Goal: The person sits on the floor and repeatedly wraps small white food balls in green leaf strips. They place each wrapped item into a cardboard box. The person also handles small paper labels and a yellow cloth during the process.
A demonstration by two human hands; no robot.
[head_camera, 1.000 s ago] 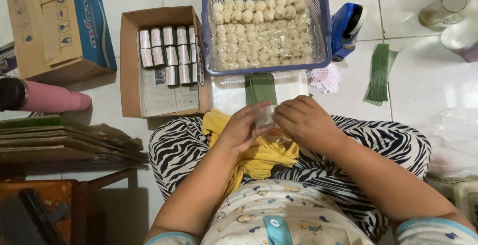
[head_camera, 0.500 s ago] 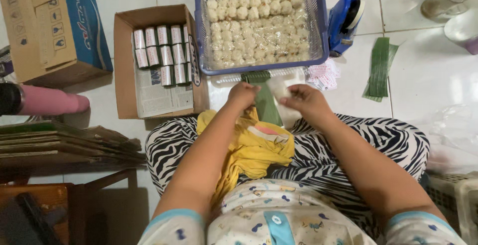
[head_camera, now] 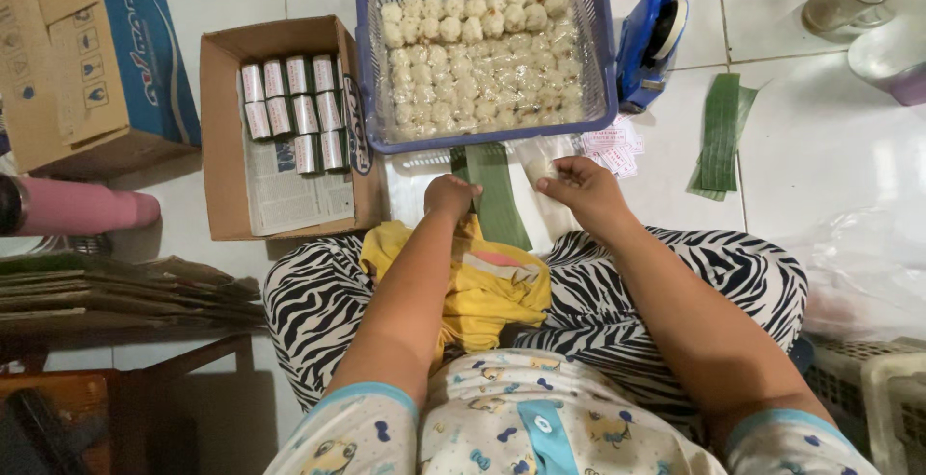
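Both forearms stretched forward, left hand [head_camera: 449, 195] curled, right hand [head_camera: 585, 186] pinching

Seated on tiled floor [head_camera: 820, 157]. My left hand [head_camera: 449, 195] rests on a green leaf strip [head_camera: 502, 195]; my right hand [head_camera: 585, 189] pinches a small wrapped piece [head_camera: 540, 168]. Blue basket [head_camera: 367, 60] of pale dumplings [head_camera: 482, 60] just ahead, cardboard box [head_camera: 217, 137] of cans [head_camera: 294, 108] beside it.

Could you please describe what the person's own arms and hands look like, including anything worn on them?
Both arms are bare from the short sleeves down. The left hand and right hand wear no gloves, and no rings, watch or bracelets show. The short sleeves are pale with small cartoon prints and a light blue band at each cuff.
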